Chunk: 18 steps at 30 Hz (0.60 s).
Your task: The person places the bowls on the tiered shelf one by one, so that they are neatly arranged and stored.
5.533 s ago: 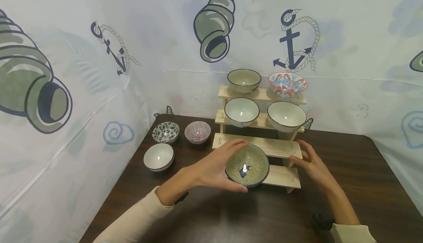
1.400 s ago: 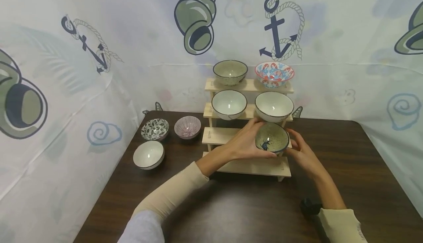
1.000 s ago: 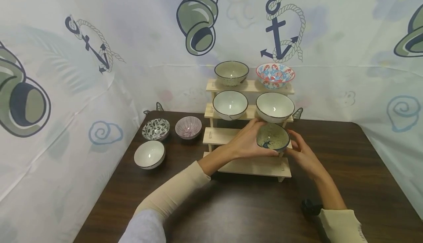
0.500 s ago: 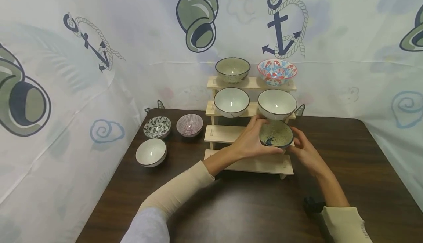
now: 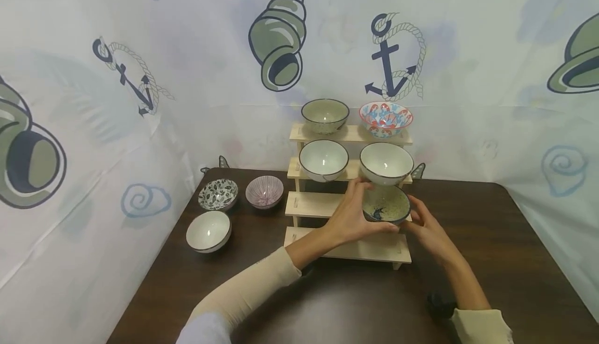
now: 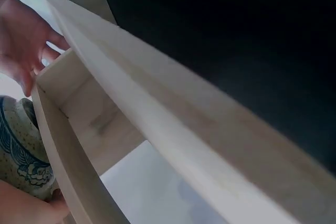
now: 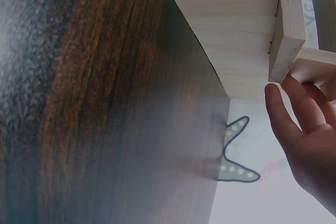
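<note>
My left hand (image 5: 348,218) grips a speckled green bowl (image 5: 388,203) with a blue motif inside, thumb at its near side and fingers at its far side. The bowl is at the right end of the third shelf (image 5: 313,204) down of a wooden tiered stand, just below a white bowl (image 5: 386,163). Blue patterning shows on its outside in the left wrist view, where the bowl (image 6: 21,150) is partly cut off. My right hand (image 5: 431,230) touches the stand's right end, its fingers extended to the shelf's corner in the right wrist view.
Above stand another white bowl (image 5: 324,160), a green bowl (image 5: 325,116) and a red-and-blue patterned bowl (image 5: 386,118). Left of the stand, a leaf-patterned bowl (image 5: 218,194), a pink striped bowl (image 5: 264,191) and a white bowl (image 5: 208,231) sit on the dark table (image 5: 486,240). Printed cloth hangs behind.
From in front of the stand, my left hand has carried the green bowl up and right to the third shelf. Over the last second it barely moves; the head view tips slightly. The right hand stays.
</note>
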Each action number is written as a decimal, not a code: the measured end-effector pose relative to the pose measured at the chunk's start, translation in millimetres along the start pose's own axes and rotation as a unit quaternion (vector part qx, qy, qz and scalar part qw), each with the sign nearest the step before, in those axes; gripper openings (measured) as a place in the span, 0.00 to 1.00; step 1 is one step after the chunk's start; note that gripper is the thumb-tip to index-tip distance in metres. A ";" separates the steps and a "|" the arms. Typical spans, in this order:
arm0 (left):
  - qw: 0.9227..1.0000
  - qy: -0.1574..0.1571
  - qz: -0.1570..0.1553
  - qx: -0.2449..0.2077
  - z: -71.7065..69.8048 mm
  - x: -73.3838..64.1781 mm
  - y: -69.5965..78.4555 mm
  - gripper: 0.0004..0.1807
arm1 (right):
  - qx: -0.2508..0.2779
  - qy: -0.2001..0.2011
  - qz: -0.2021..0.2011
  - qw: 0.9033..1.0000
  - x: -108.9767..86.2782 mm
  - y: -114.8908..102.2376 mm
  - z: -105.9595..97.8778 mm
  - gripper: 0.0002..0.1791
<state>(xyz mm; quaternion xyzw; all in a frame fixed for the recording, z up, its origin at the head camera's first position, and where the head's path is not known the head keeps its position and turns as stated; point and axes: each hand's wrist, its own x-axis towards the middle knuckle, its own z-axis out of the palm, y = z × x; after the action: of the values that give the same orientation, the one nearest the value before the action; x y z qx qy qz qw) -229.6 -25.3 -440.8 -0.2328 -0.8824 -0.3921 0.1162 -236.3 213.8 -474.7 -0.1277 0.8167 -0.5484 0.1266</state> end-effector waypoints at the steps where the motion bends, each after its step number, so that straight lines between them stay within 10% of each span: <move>1: 1.000 0.002 0.003 0.002 0.3 -0.5 -0.3 0.55 | 0.000 0.001 -0.001 1.000 -0.2 0.3 0.2 0.49; 18: 1.000 -0.021 0.002 0.021 -13.3 -29.4 0.6 0.66 | 0.002 0.018 0.002 1.000 -7.9 4.5 5.9 0.47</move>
<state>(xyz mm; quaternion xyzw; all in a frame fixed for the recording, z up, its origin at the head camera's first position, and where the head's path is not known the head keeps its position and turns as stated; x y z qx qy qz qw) -203.6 -44.2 -442.9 -0.2404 -0.8922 -0.3682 0.1029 -227.2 213.1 -480.4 -0.1160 0.8182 -0.5516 0.1135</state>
